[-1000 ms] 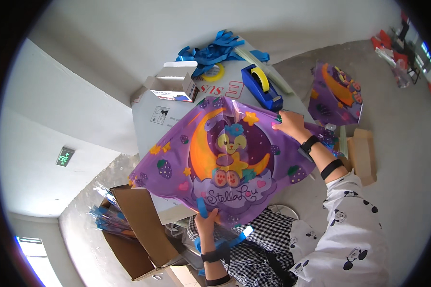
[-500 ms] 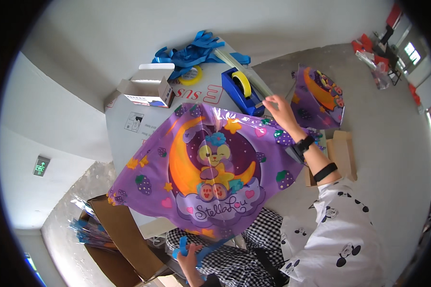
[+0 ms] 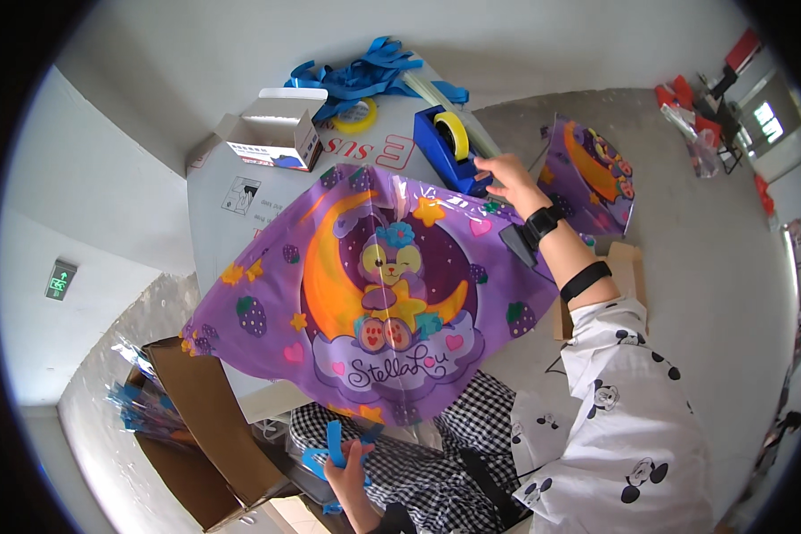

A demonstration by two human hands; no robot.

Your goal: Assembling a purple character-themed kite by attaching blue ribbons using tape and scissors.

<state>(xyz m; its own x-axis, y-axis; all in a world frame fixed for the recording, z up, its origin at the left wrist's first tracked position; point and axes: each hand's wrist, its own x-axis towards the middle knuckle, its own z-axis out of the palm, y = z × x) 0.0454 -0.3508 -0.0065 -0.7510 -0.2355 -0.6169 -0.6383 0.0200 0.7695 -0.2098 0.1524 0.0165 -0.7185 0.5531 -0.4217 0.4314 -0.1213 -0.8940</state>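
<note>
A purple plastic kite (image 3: 267,303) with a cartoon rabbit and an orange moon spreads over the table's near part and my lap. My left hand (image 3: 351,473), low in the view, is closed on a blue ribbon (image 3: 334,443), with one end sticking up above the fingers. At the front end of a blue tape dispenser (image 3: 436,147), my right hand (image 3: 507,181) has its fingers apart, touching or close to the cutter. A yellow-rimmed roll of tape (image 3: 452,135) sits in the dispenser. I cannot make out any strip of tape at the fingertips.
Blue ribbons (image 3: 356,76) lie heaped at the table's back beside another tape roll (image 3: 356,116). An open white box (image 3: 271,133) stands left of them. Another purple kite (image 3: 587,173) is at the right. A brown carton (image 3: 200,418) holding packaged items stands lower left.
The whole view has shifted slightly. My right hand's fingers have spread a little and come in over the dispenser's front end. My left hand still holds the ribbon, whose end now points upward.
</note>
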